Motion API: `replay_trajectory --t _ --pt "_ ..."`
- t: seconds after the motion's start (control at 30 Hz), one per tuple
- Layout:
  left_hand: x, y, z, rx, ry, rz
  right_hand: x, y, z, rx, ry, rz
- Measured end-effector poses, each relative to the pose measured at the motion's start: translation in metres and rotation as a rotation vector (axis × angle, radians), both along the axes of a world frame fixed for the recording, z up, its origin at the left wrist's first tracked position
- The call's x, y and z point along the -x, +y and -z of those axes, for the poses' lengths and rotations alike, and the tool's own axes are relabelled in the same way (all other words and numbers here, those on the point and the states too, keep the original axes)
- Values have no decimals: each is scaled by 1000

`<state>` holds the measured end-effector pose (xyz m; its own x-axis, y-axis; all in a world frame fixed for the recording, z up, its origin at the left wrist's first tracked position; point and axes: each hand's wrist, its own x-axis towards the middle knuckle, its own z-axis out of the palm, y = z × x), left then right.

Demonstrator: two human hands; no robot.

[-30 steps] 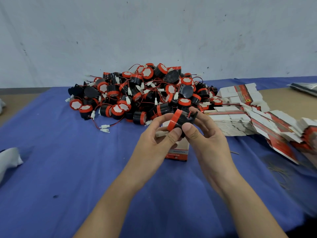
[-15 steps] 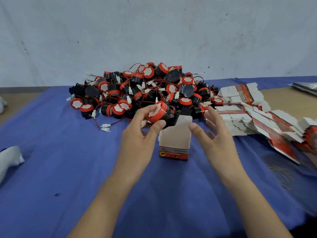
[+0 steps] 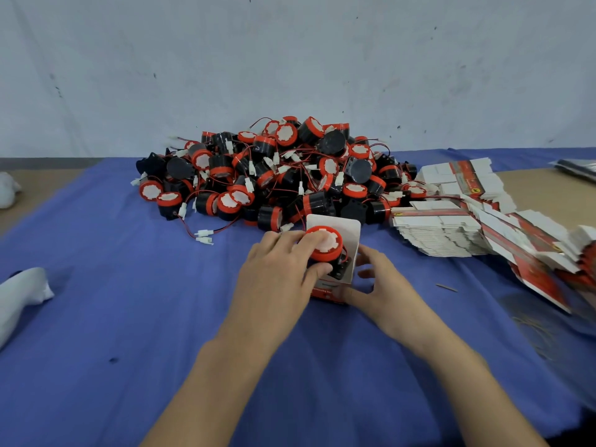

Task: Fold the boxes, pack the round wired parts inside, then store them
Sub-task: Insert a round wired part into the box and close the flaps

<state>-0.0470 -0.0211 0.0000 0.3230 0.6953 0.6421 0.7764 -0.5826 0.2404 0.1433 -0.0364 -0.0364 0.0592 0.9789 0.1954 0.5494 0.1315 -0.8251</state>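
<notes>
The round wired part (image 3: 323, 243), a black drum with a red cap and white sticker, sits red end up in the mouth of a small box (image 3: 326, 291) at the middle of the blue cloth (image 3: 96, 285). Its cap is above the rim and its black bracket shows just at the opening, so I judge it only partly inserted. The left hand (image 3: 277, 275) grips the drum from the left, fingers curled over its far side and thumb pressed on the near side, probably to steer it straight down. The right hand (image 3: 383, 285) holds the box, thumb low on its front and bent fingers against its right wall; this likely braces the light carton against the push. The top flap stands up behind the part, leaving the opening free. Just behind the box lies the pile of parts (image 3: 274, 175), red wires and white plugs tangled through it, near enough for an easy reach. To the right, fanned flat box blanks (image 3: 451, 233) wait for folding. A white bundle (image 3: 22, 291) lies well apart at the left edge.
</notes>
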Motion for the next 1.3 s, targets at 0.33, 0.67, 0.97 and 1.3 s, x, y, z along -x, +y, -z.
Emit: replay_trajectory --t 0.33,0.67,0.97,1.3 --pt "1 5 6 34 143 -33 15 -2 0 -23 -8 -42" --pt "3 7 15 144 291 -6 14 -1 0 1 18 -61" --pt "1 5 14 250 221 10 33 1 2 36 260 53" --pt "17 1 9 187 0 153 35 7 0 95 260 135"
